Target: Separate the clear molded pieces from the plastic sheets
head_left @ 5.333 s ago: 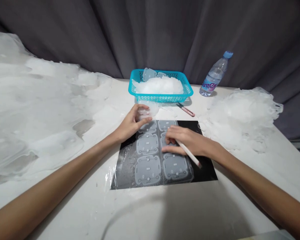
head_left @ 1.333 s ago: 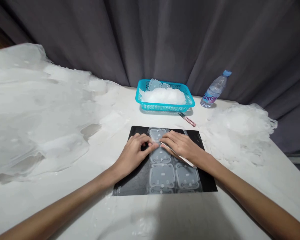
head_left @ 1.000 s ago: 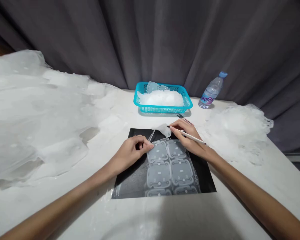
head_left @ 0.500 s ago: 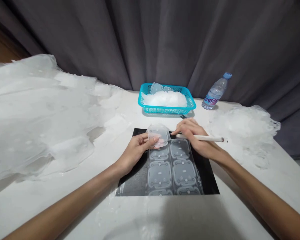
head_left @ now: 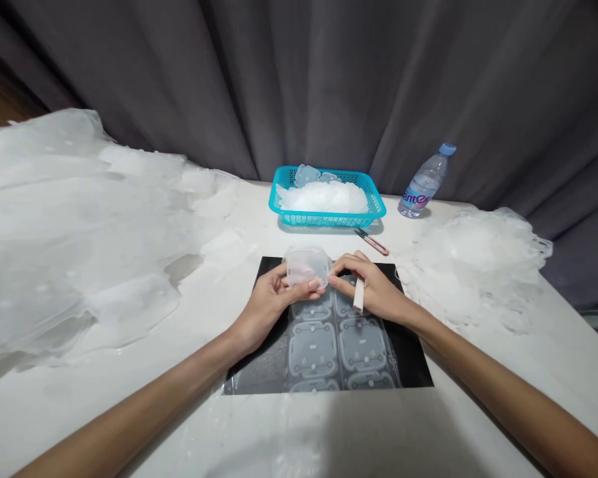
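A clear plastic sheet of moulded square pieces (head_left: 329, 342) lies on a black mat (head_left: 411, 358) in front of me. My left hand (head_left: 272, 302) pinches one clear moulded piece (head_left: 306, 265) lifted off the sheet's far end. My right hand (head_left: 373, 289) touches that piece's right edge with its fingertips. A thin white stick-like tool (head_left: 359, 294) is tucked between the right hand's fingers, pointing toward me.
A turquoise basket (head_left: 373, 214) heaped with clear plastic pieces stands behind the mat, with a small pink-handled tool (head_left: 373, 243) before it. A water bottle (head_left: 425, 182) stands at the back right. Plastic scraps (head_left: 473, 262) pile at right; large clear sheets (head_left: 80, 226) cover the left.
Over the last second a moulded piece came off the sheet's far end and rose in my left hand. My right hand moved back in beside it, the white tool swinging round.
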`<control>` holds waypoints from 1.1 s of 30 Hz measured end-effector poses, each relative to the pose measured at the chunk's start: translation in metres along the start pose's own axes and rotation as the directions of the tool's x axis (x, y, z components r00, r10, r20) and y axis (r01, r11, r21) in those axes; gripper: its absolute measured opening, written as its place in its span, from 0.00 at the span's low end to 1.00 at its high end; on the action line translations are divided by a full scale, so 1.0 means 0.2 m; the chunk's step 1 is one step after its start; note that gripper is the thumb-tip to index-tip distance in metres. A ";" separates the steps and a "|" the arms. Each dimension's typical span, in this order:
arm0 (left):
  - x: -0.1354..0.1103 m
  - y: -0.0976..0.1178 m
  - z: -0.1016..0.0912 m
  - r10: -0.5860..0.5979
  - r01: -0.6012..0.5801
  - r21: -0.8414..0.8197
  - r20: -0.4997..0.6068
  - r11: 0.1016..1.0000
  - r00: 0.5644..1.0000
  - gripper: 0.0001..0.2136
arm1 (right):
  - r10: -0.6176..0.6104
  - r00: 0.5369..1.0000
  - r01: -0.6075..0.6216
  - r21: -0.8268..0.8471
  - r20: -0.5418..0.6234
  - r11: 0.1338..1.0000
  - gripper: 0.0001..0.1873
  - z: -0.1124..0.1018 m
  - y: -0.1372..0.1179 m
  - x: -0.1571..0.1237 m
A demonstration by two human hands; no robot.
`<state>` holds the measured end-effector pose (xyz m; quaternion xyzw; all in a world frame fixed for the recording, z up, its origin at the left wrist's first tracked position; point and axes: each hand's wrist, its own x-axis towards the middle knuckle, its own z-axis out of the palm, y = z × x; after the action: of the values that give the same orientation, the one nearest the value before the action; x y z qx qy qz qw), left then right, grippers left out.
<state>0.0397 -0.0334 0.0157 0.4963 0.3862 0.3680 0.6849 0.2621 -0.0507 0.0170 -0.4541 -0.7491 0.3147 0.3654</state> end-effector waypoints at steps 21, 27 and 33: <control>0.00 0.00 0.00 -0.099 0.099 -0.030 0.010 0.995 0.995 0.15 | -0.016 1.000 0.014 0.063 0.025 0.998 0.03 -0.02 0.00 0.00; -0.01 0.00 0.02 -0.111 0.114 -0.097 0.033 0.989 0.993 0.13 | -0.092 0.996 0.092 -0.037 0.011 0.995 0.04 0.00 0.01 0.00; -0.04 0.01 0.02 -0.191 0.204 -0.076 0.143 0.976 0.971 0.11 | -0.166 0.986 0.155 -0.367 -0.001 0.917 0.05 0.04 0.09 0.01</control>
<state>0.0406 -0.0415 0.0195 0.4478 0.3695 0.2806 0.7643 0.2628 -0.0425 -0.0002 -0.4562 -0.8233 0.1315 0.3110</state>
